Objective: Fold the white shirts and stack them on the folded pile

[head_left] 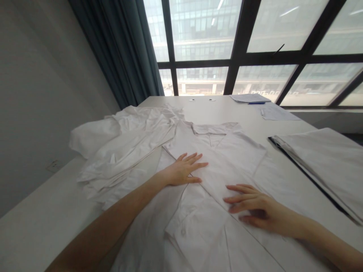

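Note:
A white shirt (210, 166) lies spread on the table with its collar end away from me. A sleeve with a buttoned cuff (181, 224) is folded across its body. My left hand (185, 169) rests flat on the upper left of the shirt, fingers spread. Lower and to the right, my right hand (251, 206) is over the shirt's middle, its fingers apart and slightly bent, a little blurred. Whether those fingertips touch the cloth I cannot tell. Neither hand holds anything.
A heap of white garments (121, 139) lies left of the shirt. Folded white cloth with a black edge (326, 158) is at the right. Papers (249, 98) and a blue pen (256, 103) lie at the far end of the white table (36, 211), before a window.

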Demonstrator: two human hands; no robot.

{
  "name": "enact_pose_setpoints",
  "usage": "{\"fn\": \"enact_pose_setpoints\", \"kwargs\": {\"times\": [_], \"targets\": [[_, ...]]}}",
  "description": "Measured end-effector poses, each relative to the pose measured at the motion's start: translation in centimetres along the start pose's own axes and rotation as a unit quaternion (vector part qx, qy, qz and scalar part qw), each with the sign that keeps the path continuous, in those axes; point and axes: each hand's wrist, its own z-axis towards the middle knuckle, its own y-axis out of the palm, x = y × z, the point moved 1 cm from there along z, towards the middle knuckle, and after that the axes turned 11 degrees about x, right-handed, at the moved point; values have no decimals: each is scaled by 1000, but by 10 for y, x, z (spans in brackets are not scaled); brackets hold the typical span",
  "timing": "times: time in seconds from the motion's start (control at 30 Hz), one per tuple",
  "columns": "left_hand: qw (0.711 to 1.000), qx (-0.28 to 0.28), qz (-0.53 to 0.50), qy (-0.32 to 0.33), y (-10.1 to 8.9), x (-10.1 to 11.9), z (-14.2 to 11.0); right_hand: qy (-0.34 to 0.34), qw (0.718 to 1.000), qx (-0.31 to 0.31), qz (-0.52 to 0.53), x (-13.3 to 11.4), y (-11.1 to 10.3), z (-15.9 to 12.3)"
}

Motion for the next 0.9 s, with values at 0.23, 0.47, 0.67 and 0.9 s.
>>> {"fn": "enact_pose_setpoints", "kwargs": {"times": [0.23,0.47,0.67,0.9], "targets": [[1000,3,12,-23,-17,3,-4,61,973,224,-10,27,-11,0],[994,85,43,-49,-10,37,-29,133,932,330,-62,47,-17,-2],[976,178,18,-126,7,48,-66,152,925,336,-91,50,-16,0],[974,181,-23,-136,9,50,-73,182,922,328,-93,46,-14,0]]}}
